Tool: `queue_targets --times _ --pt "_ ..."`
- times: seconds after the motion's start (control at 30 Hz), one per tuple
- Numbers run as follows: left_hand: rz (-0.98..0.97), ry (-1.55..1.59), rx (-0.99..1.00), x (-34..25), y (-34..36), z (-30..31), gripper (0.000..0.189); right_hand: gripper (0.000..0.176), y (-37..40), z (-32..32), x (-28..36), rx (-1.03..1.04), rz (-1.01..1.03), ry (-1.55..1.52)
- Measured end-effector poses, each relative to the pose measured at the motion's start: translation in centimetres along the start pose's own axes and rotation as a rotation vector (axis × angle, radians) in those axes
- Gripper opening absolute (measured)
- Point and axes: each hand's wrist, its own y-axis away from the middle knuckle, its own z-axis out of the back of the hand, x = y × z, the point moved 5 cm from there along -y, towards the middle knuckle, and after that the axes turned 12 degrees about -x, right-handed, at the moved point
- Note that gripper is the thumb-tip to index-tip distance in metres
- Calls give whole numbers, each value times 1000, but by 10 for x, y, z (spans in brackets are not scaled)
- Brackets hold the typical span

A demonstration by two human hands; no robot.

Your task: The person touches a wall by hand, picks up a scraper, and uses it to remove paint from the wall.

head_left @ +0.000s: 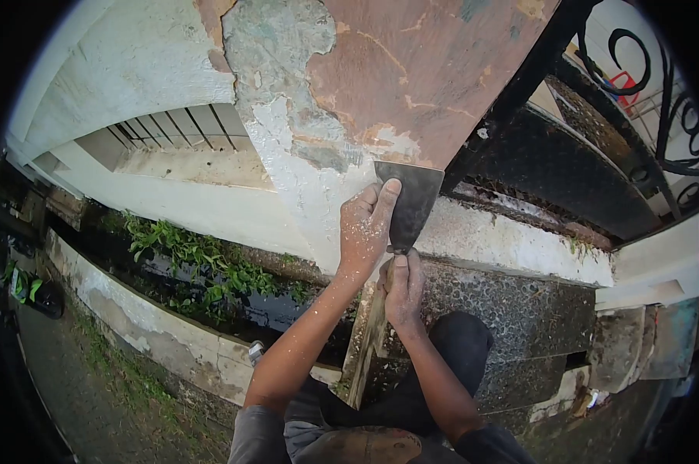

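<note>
A wide dark scraper [416, 203] has its straight edge against the wall pillar [411, 85], right at the border of bare pinkish surface and white paint. My left hand [365, 228], speckled with white flakes, grips the blade's left side, thumb laid flat on its face. Below it, my right hand [404, 292] is closed around the handle end, which the fingers mostly hide. Peeling white paint [276, 131] and a patch of grey plaster [276, 50] lie up and left of the blade.
To the right stands a black metal gate [566, 170] with scrollwork, above a white ledge [512, 240]. Down to the left runs a drain channel with green plants [202, 267] and a low concrete wall [156, 325]. A barred opening [175, 127] is in the white wall.
</note>
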Motion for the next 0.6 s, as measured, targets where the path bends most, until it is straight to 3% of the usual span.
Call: queue_targets --times 0.1,0.17,0.27,0.33,0.47,0.6 --pt "8 4 14 4 -6 2 46 33 -3 -3 0 12 16 15" --pt "119 120 28 9 1 1 46 33 3 0 0 -1 -14 3" --pt "-96 29 -16 0 -5 -3 45 33 -4 -3 7 2 -3 -29" --pt "-19 82 -9 -25 -9 0 42 32 -13 -9 9 32 34 0" --pt "40 96 24 6 5 -2 33 32 0 -1 -3 3 -96 -40" --pt "86 330 74 -15 1 0 31 32 -13 -8 23 71 11 20"
